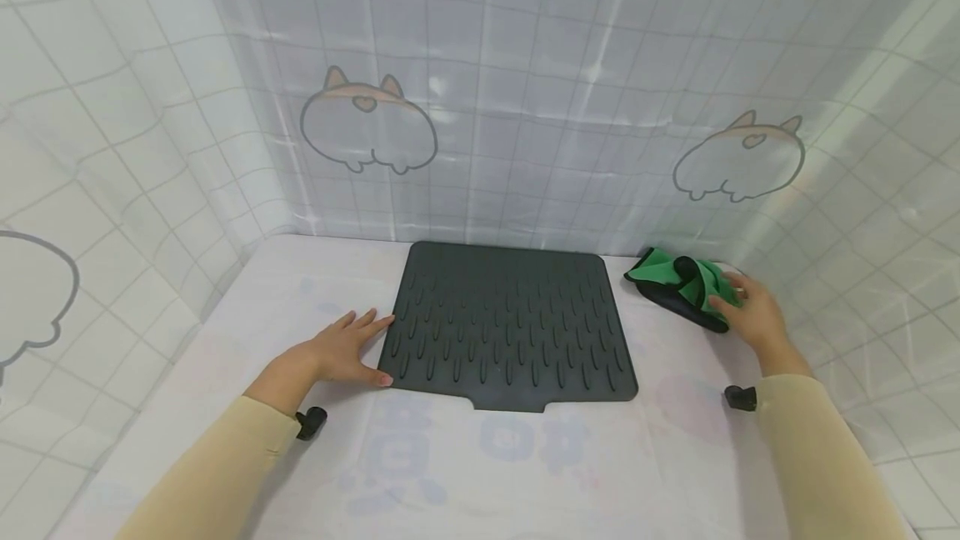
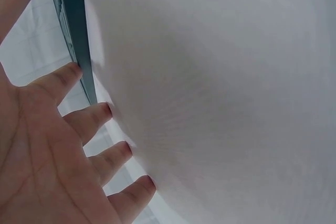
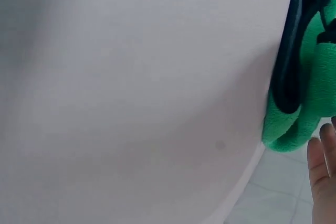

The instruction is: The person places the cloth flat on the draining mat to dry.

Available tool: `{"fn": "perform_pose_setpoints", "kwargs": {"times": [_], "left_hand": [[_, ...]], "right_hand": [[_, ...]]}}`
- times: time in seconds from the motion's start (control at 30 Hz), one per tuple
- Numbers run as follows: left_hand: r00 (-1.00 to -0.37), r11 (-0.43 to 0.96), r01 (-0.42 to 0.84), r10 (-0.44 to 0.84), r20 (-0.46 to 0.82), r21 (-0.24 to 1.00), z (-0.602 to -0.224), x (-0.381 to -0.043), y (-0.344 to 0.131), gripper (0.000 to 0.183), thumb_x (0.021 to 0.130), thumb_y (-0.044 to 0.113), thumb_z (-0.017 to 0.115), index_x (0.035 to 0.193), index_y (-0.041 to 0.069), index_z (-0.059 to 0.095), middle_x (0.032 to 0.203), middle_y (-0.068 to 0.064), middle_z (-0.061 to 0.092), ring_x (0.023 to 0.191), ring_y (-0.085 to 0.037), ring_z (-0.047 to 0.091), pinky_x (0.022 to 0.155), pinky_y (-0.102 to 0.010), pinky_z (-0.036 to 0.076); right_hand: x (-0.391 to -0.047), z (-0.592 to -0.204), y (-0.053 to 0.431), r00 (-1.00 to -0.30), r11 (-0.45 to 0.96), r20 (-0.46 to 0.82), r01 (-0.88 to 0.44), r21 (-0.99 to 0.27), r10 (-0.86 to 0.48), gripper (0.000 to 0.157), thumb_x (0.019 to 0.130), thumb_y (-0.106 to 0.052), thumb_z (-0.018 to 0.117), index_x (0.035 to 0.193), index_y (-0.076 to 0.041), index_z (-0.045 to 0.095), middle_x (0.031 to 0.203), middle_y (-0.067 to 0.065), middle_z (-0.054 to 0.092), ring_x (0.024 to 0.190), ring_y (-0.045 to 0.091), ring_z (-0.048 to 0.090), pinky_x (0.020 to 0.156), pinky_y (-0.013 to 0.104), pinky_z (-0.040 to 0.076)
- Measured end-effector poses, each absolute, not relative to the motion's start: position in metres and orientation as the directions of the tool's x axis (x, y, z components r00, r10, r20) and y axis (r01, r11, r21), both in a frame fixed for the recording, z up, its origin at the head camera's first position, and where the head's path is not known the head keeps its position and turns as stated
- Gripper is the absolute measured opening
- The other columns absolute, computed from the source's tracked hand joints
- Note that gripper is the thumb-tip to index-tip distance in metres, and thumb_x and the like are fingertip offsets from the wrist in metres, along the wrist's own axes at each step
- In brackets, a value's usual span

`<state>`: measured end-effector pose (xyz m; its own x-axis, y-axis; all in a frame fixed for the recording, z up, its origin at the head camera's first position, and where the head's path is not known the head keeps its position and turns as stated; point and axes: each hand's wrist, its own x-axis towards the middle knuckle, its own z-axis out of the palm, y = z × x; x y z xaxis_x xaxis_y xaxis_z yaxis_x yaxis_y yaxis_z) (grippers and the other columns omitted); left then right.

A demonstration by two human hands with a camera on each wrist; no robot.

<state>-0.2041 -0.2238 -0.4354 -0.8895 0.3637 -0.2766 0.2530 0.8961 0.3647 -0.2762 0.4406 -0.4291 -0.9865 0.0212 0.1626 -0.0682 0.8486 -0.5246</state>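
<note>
A dark grey rubbery mat point(image 1: 510, 273) with raised ridges and a small tab at its near edge lies flat on the white-covered table. My left hand point(image 1: 337, 354) rests at its left edge, fingers spread, with thumb and index tips right at the border. In the left wrist view the fingers point(image 2: 55, 82) are straight beside the mat's dark side. At the right lies a folded, crumpled green cloth point(image 1: 656, 267) with black edging and a black part. Alongside its right end is my right hand point(image 1: 759, 322); in the right wrist view its fairly straight fingertips point(image 3: 317, 158) are close to the green folds.
A white tiled-pattern curtain point(image 1: 525, 107) with dog drawings hangs behind the table and along both sides. Pale printed marks show on the white table cover point(image 1: 465, 473) in front of the mat. A small black device point(image 1: 741, 397) sits at my right wrist.
</note>
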Motion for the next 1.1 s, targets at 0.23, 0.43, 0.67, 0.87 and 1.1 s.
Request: {"fn": "perform_pose_setpoints", "kwargs": {"times": [0.23,0.43,0.67,0.87,1.1], "left_hand": [[-0.89,0.896,0.255,0.365,-0.274,0.365,-0.436,-0.205,-0.224,0.109,0.075,0.063,0.079,0.158,0.012,0.03,0.162,-0.025,0.02,0.144,-0.057,0.013,0.109,-0.075,0.018],[-0.888,0.895,0.262,0.37,-0.272,0.362,-0.437,-0.206,-0.223,0.11,0.075,0.063,0.079,0.158,0.011,0.03,0.162,-0.026,0.02,0.144,-0.058,0.013,0.109,-0.074,0.018],[-0.889,0.897,0.255,0.364,-0.277,0.361,-0.436,-0.205,-0.223,0.11,0.074,0.063,0.079,0.158,0.012,0.03,0.162,-0.026,0.02,0.144,-0.058,0.012,0.108,-0.076,0.019],[-0.888,0.897,0.255,0.365,-0.28,0.362,-0.432,-0.204,-0.221,0.11,0.075,0.062,0.079,0.158,0.011,0.03,0.162,-0.026,0.02,0.144,-0.058,0.012,0.107,-0.077,0.019],[-0.887,0.897,0.265,0.371,-0.276,0.354,-0.431,-0.203,-0.22,0.108,0.076,0.061,0.079,0.158,0.009,0.03,0.161,-0.028,0.021,0.143,-0.06,0.014,0.108,-0.076,0.019]], "right_hand": [[-0.272,-0.422,0.438,-0.996,0.827,0.079,-0.013,-0.562,0.038,0.063,0.101,-0.036,0.061,0.146,0.005,0.043,0.141,0.044,0.038,0.126,0.06,0.039,0.091,0.069,0.044],[-0.27,-0.427,0.443,-0.999,0.838,-0.017,0.038,-0.544,0.034,0.056,0.098,-0.025,0.066,0.141,0.007,0.049,0.136,0.041,0.043,0.123,0.057,0.042,0.092,0.064,0.046],[-0.271,-0.431,0.449,-0.998,0.84,0.021,0.034,-0.541,0.054,0.05,0.097,-0.024,0.067,0.133,0.009,0.056,0.128,0.038,0.053,0.112,0.052,0.054,0.081,0.053,0.054],[-0.265,-0.427,0.444,-0.992,0.787,0.089,0.015,-0.616,0.088,0.053,0.101,-0.032,0.062,0.137,0.005,0.054,0.134,0.032,0.054,0.119,0.048,0.053,0.085,0.046,0.053],[-0.261,-0.413,0.429,-0.978,0.762,0.156,0.004,-0.648,0.138,0.051,0.102,-0.035,0.059,0.137,0.002,0.057,0.132,0.027,0.06,0.118,0.042,0.057,0.073,0.014,0.044]]}}
